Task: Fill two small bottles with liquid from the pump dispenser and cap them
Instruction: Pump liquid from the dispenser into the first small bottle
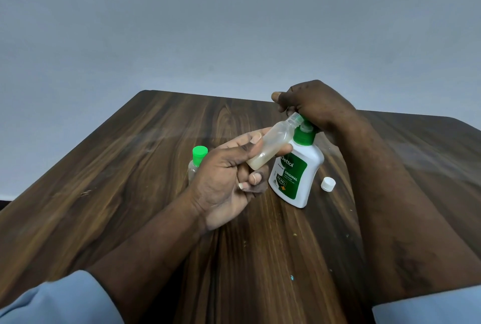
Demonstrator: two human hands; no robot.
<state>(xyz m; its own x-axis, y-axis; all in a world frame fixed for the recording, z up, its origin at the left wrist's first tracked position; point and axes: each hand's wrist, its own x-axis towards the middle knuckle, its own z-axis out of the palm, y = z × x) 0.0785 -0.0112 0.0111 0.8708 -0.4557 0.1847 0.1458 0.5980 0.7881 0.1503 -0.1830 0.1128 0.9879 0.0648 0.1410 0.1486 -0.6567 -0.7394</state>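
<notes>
Gripping a small bottle (273, 144) with the left hand (229, 167): thumb laid across its near side, the other fingers behind, closed round the lower half. Palm turned up and toward the camera, the last two fingers curled in under the bottle. Forearm coming in from the near left, raised above the table (130, 167), with a light blue sleeve (52, 303) at the near edge.

Closed over the green pump head (304, 133) of the dispenser (299, 175) with the right hand (312, 107): back of the hand toward the camera, fingers bent down round the top, thumb sticking out to the left. Forearm stretched from the near right, low over the wood.

Small bottle held in the air, just left of the dispenser and touching it near the neck. Long axis tilted, from near left up to far right. Open mouth, without cap, pointing up and to the far right, right at the pump head under the right hand; base pointing down to the near left. Pale yellowish liquid gathered in the lower part, the upper part clear.

Dispenser standing on the table, white with a green label, leaning a little to the left. White cap (328, 184) lying on the wood just right of it. Second small bottle (195, 165) with a green cap (200, 153) standing upright farther left, partly hidden behind the left hand.
</notes>
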